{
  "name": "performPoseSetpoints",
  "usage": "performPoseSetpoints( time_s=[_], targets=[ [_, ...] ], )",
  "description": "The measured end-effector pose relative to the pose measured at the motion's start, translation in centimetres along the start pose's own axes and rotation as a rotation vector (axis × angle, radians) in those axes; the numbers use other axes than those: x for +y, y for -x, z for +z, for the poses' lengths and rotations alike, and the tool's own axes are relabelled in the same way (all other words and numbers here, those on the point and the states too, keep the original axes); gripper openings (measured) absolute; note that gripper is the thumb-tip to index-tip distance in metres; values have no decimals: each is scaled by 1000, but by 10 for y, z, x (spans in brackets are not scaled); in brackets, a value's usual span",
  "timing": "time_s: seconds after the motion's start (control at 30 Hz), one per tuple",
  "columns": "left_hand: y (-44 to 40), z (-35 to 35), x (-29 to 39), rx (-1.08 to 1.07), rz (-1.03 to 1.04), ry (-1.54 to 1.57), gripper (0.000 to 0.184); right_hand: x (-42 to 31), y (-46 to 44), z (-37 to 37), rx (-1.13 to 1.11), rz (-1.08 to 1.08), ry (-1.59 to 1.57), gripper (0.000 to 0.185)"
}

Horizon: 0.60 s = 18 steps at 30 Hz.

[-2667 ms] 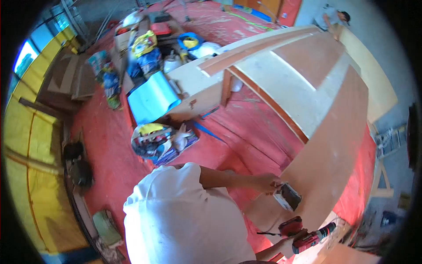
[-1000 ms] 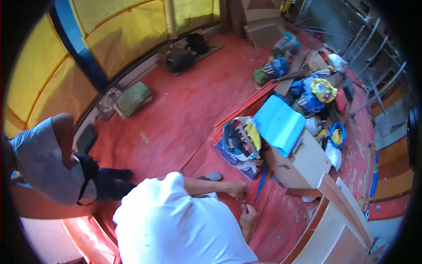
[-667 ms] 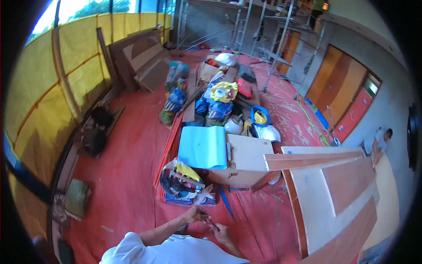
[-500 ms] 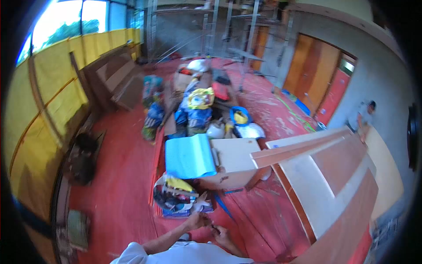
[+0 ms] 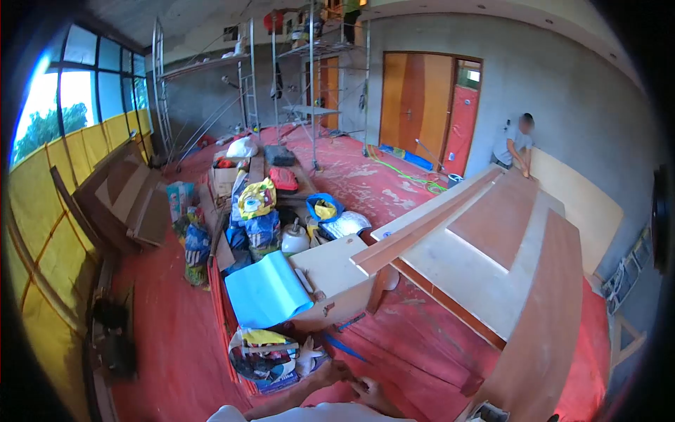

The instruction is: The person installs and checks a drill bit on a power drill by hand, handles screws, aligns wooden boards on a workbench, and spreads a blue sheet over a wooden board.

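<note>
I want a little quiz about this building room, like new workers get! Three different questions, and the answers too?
1. What colour is the floor covering?

2. True or false: the left hand and the right hand are close together.

3. Which stands nearest the wooden double door?
A) the yellow sheeting
B) the metal scaffold
C) the blue sheet

Key: 1. Red. 2. True. 3. B.
</note>
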<state>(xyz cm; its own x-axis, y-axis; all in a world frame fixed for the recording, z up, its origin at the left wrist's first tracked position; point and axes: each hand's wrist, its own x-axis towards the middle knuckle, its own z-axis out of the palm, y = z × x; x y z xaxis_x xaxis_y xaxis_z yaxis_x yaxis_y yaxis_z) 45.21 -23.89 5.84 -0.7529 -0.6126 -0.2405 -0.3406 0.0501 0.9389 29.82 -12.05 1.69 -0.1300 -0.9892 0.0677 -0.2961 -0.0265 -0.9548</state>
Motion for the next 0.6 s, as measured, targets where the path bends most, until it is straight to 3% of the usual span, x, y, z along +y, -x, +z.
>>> performPoseSetpoints(
  time_s=[0.13,0.17,0.3,0.4,0.5,0.6],
  targets=[
    [-11,22,12,-90,11,76,26,-11,15,-30,5,134,-51,23],
    [-22,33,-18,-102,-3,159,26,1,17,-34,16,120,-87,23],
    [-24,56,-11,-189,-89,302,26,25,40,-47,75,37,-152,27],
    [-25,61,2,-207,41,-73,26,24,46,-60,14,69,-155,31],
    [-43,64,-49,-150,121,-335,28,-2,43,-71,-34,149,-193,34],
    [-31,70,30,-12,-225,112,30,-6,34,-78,-36,239,-216,35]
  ],
)
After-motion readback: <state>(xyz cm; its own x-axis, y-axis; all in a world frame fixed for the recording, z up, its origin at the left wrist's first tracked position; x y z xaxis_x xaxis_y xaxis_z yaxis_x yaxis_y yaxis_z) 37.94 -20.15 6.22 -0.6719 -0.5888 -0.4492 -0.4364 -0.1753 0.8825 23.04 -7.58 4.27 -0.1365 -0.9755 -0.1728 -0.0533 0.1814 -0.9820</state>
